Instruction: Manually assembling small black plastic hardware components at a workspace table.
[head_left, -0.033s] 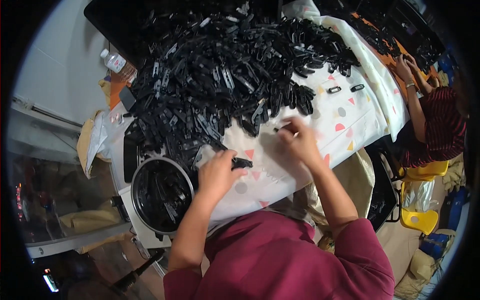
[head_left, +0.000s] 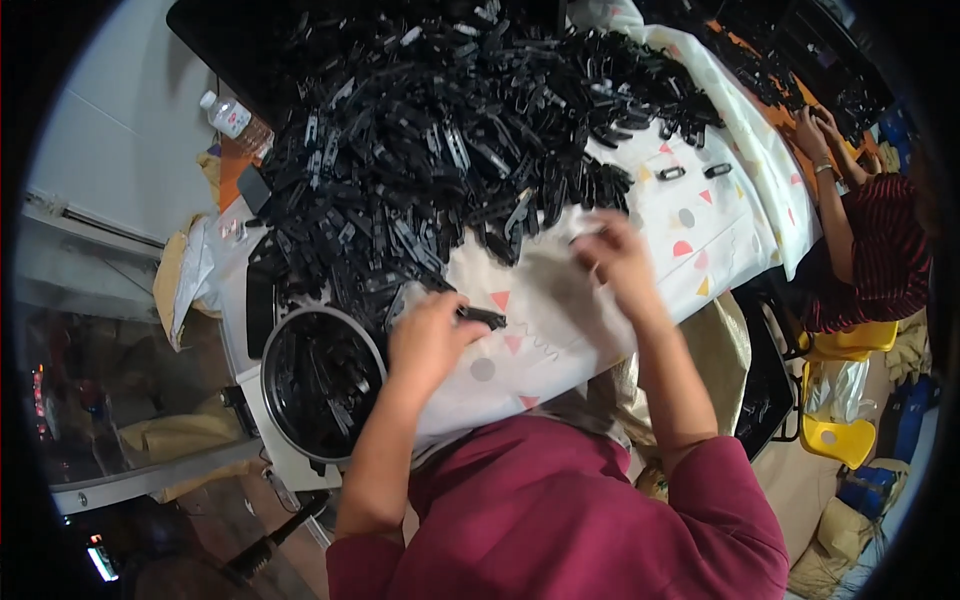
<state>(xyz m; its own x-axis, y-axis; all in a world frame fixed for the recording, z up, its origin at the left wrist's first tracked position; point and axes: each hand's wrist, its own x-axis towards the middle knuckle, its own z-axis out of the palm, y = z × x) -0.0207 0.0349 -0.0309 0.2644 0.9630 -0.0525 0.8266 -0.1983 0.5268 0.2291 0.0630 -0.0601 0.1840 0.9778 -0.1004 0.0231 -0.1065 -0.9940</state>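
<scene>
My left hand (head_left: 428, 340) pinches a slim black plastic part (head_left: 482, 317) between thumb and fingers, just above the patterned white cloth (head_left: 590, 330). To its right, my right hand (head_left: 622, 265) hovers over the cloth near the front of the heap. Its fingers are curled and smeared by motion, so whether anything is in them does not show. Beyond both hands spreads a large heap of similar black parts (head_left: 430, 150). Two small black pieces, one (head_left: 670, 173) and another (head_left: 717, 170), lie apart on the cloth at the right.
A round dark pan (head_left: 375, 345) holding black parts stands left of my left forearm. At the far left is a capped plastic bottle (head_left: 235, 122). Another person's hands (head_left: 815, 135) work at an orange table on the right, near a yellow stool (head_left: 838, 442).
My right hand has shifted a little right and away from me. My left hand has moved slightly left, still gripping the black plastic part.
</scene>
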